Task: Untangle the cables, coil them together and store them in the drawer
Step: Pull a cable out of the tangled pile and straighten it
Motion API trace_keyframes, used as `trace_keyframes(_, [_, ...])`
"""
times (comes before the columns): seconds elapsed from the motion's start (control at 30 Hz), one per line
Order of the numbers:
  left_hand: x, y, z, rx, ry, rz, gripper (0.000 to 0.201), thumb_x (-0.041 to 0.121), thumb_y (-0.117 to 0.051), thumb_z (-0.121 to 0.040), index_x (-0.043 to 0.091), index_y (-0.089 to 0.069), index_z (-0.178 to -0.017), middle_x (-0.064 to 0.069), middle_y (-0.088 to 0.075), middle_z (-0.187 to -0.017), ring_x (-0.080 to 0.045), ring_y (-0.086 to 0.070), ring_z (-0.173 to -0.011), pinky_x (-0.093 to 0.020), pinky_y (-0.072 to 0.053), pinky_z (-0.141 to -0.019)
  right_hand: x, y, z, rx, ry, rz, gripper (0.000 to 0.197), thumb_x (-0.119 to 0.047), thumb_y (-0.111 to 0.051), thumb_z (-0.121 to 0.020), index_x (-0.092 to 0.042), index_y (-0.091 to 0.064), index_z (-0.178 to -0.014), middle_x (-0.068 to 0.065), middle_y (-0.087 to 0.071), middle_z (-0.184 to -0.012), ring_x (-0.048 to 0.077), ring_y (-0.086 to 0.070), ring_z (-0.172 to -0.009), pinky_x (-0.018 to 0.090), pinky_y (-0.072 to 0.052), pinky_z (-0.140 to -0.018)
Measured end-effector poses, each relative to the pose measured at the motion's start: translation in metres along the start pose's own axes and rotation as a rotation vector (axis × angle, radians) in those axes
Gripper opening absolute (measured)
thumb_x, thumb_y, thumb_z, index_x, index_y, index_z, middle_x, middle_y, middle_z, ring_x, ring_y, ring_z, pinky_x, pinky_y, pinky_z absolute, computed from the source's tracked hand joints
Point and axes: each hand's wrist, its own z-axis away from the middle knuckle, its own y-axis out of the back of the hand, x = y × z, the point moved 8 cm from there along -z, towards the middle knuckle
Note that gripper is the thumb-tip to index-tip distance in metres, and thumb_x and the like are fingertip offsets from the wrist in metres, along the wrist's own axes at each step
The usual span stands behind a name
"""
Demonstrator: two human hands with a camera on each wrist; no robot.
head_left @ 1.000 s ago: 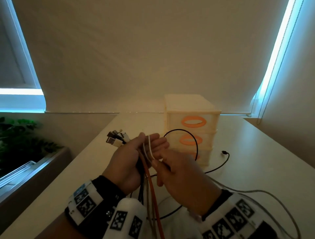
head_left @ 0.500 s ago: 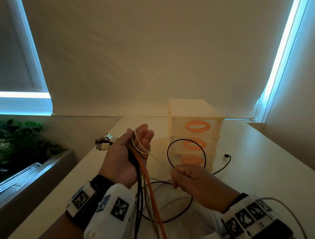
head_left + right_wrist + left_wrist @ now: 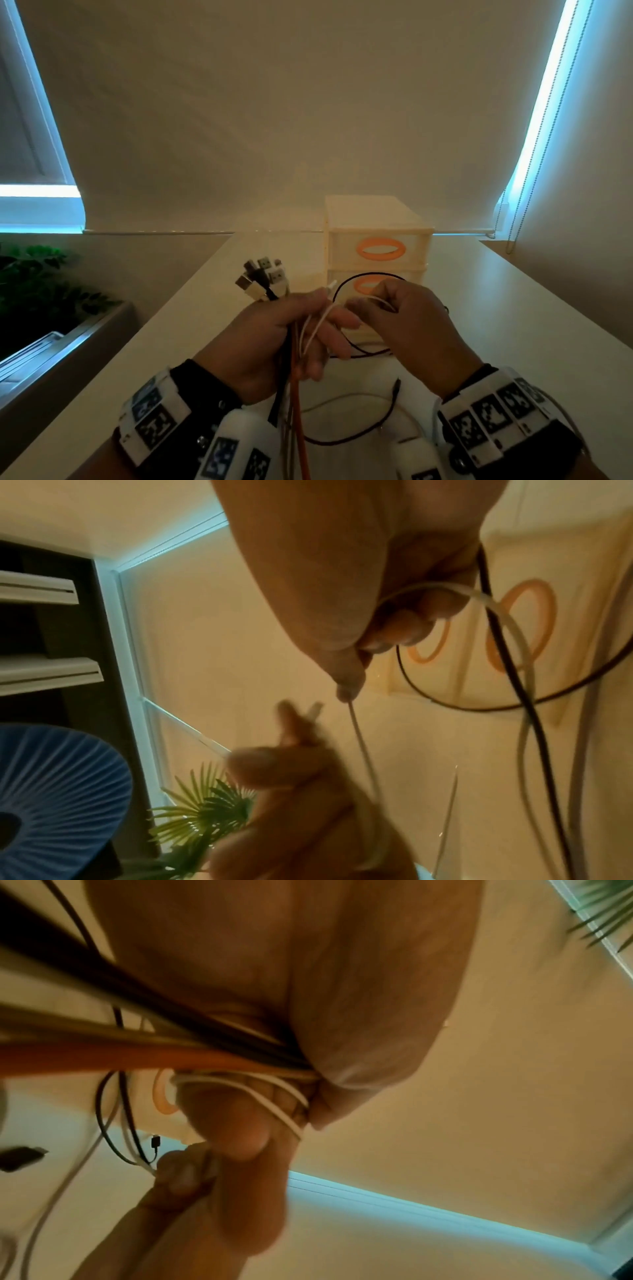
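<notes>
**Hands sorting cables in front of drawers**

Centre frame, the left hand [image 3: 274,346] is gripping a cable bundle [image 3: 291,383]; the right hand [image 3: 411,329] is pinching a white cable [image 3: 380,301]. The drawer unit [image 3: 376,219] is standing partly hidden behind them. No writing is readable.

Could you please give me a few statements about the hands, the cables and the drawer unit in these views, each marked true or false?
1. The left hand grips a bundle of cables with the USB plugs sticking out above it. True.
2. The right hand is idle and empty. False: it pinches the thin white cable.
3. The cream plastic drawer unit with orange oval handles has its top drawer pulled open. False: the top drawer looks closed.
4. An orange cable hangs below the left hand. True.
5. A thin black cable lies partly on the white table. True.
</notes>
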Motion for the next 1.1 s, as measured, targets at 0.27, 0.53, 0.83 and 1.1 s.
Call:
trace_keyframes(0.27, [-0.005, 0.021, -0.009, 0.335, -0.088, 0.158, 0.041, 0.028, -0.045, -0.106, -0.003, -0.072, -0.106, -0.019, -0.077, -0.097, -0.025, -0.076, -0.082, -0.031, -0.062, -0.072, -0.035, -0.029, 0.02, -0.282, -0.027, -0.338, 0.024, -0.022, -0.049, -0.102, -0.018, -0.067, -0.086, 0.0, -0.056, -0.059, 0.007, -0.047, -0.047, 0.018, -0.04, -0.048])
trace_keyframes(0.53, [0.002, 0.036, -0.009, 0.333, -0.123, 0.596, 0.045, 0.033, -0.038, -0.108, -0.002, -0.064, -0.118, -0.018, -0.075, -0.112, -0.028, -0.075, -0.098, -0.032, -0.06, -0.084, -0.029, -0.06, 0.032, -0.433, 0.1, -0.052, 0.021, -0.032, -0.048, -0.102, -0.026, -0.062, -0.088, -0.006, -0.06, -0.073, 0.013, -0.054, -0.066, 0.027, -0.044, -0.061])
trace_keyframes(0.83, [0.009, 0.05, -0.01, 0.286, -0.191, 0.745, 0.037, 0.032, -0.046, -0.105, 0.002, -0.066, -0.11, 0.005, -0.051, -0.063, -0.007, -0.055, -0.052, -0.016, -0.047, -0.046, -0.01, -0.064, 0.035, -0.559, -0.007, -0.09, 0.026, -0.028, -0.045, -0.104, -0.022, -0.065, -0.089, -0.019, -0.056, -0.068, -0.005, -0.051, -0.065, 0.012, -0.042, -0.063])
trace_keyframes(1.1, [0.026, 0.04, -0.007, -0.098, -0.237, 0.844, 0.037, 0.032, -0.038, -0.109, 0.005, -0.065, -0.108, 0.008, -0.051, -0.061, -0.004, -0.046, -0.043, -0.015, -0.039, -0.042, 0.015, -0.071, 0.034, -0.732, -0.104, -0.02, 0.029, -0.035, -0.049, -0.102, -0.021, -0.067, -0.084, -0.002, -0.069, -0.092, 0.006, -0.064, -0.088, 0.02, -0.048, -0.086])
